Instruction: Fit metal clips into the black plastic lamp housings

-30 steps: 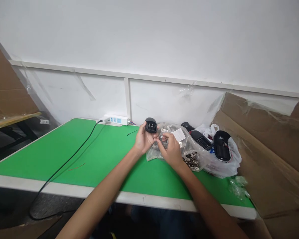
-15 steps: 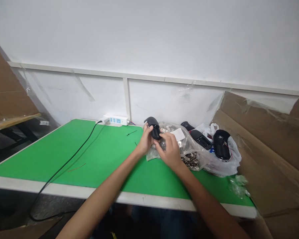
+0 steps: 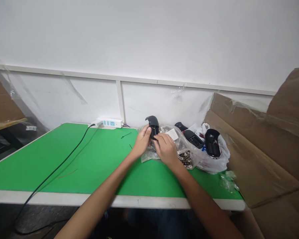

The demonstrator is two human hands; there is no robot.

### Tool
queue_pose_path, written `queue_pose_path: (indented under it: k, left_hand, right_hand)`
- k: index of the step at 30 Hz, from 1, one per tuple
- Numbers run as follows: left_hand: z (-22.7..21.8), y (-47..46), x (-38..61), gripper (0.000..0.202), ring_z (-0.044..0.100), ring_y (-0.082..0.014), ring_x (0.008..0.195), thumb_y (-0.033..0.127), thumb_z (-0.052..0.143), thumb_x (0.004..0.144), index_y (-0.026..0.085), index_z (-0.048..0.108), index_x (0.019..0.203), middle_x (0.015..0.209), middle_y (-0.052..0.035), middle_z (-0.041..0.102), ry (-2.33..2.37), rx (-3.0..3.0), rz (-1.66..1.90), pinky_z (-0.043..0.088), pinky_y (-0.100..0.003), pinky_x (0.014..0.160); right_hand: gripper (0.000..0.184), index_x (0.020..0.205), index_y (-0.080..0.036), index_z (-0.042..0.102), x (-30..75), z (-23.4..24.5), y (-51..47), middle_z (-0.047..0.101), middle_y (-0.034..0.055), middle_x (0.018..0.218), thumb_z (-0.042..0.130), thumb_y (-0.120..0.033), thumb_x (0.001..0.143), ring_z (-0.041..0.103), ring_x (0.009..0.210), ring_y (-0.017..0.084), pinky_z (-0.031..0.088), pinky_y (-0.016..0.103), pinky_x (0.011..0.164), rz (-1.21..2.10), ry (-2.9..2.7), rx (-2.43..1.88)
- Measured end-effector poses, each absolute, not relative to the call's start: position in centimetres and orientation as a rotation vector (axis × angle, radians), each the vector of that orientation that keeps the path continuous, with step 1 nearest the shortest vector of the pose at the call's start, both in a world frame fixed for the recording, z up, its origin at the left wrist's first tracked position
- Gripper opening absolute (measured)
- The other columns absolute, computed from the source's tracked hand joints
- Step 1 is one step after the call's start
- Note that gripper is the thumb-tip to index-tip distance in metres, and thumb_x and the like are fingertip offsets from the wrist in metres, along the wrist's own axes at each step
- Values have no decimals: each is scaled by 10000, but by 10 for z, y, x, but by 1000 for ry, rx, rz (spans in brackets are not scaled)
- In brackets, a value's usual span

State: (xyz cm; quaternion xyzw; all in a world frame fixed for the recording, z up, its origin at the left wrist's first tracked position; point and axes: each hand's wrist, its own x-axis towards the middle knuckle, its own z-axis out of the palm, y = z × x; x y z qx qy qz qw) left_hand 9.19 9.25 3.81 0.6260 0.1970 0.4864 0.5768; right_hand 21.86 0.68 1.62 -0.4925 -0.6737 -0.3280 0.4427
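Observation:
My left hand (image 3: 141, 143) grips a small black plastic housing (image 3: 153, 125), held upright above the green table (image 3: 64, 159). My right hand (image 3: 165, 149) is pinched against the lower right side of that housing; what its fingertips hold is too small to see. Right behind both hands lies a clear plastic bag of small metal parts (image 3: 183, 153) with a white label.
A white plastic bag (image 3: 215, 159) with several more black housings (image 3: 211, 146) lies to the right. Large cardboard sheets (image 3: 259, 139) stand at the right edge. A white power strip (image 3: 109, 122) sits by the wall, its black cable (image 3: 62, 166) running off the table's front edge.
The black housing has been turned from open-side-facing-me to side-on and lowered slightly. My right hand has come up from the parts bag to meet it. The camera has shifted right.

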Motion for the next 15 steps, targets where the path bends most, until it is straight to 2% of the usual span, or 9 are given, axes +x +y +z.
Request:
queue_pose_path:
  k: [5, 9, 15]
  left_hand:
    - [33, 92, 92, 811, 473, -93, 487, 710, 764, 830, 160, 583, 1399, 656, 54, 584, 438, 1527, 1126, 408, -215, 465]
    - [30, 91, 95, 815, 525, -100, 538, 699, 760, 841, 178, 524, 1422, 749, 25, 640, 406, 1472, 1121, 451, -223, 522]
    - [26, 84, 95, 1036, 539, -137, 585, 664, 686, 928, 195, 136, 1670, 714, 45, 602, 439, 1507, 1195, 449, -250, 583]
  right_hand:
    - [194, 1140, -184, 740, 222, 17, 6, 757, 104, 1112, 568, -195, 1051, 671, 1083, 233, 540, 387, 964, -854, -1702, -1267]
    - [227, 1177, -208, 755, 224, 16, 5, 735, 113, 1138, 574, -187, 1041, 662, 1086, 231, 537, 378, 943, -893, -1669, -1296]
    - [217, 1151, -203, 763, 224, 16, 8, 735, 103, 1079, 574, -197, 1046, 673, 1013, 221, 553, 366, 911, -842, -1651, -1313]
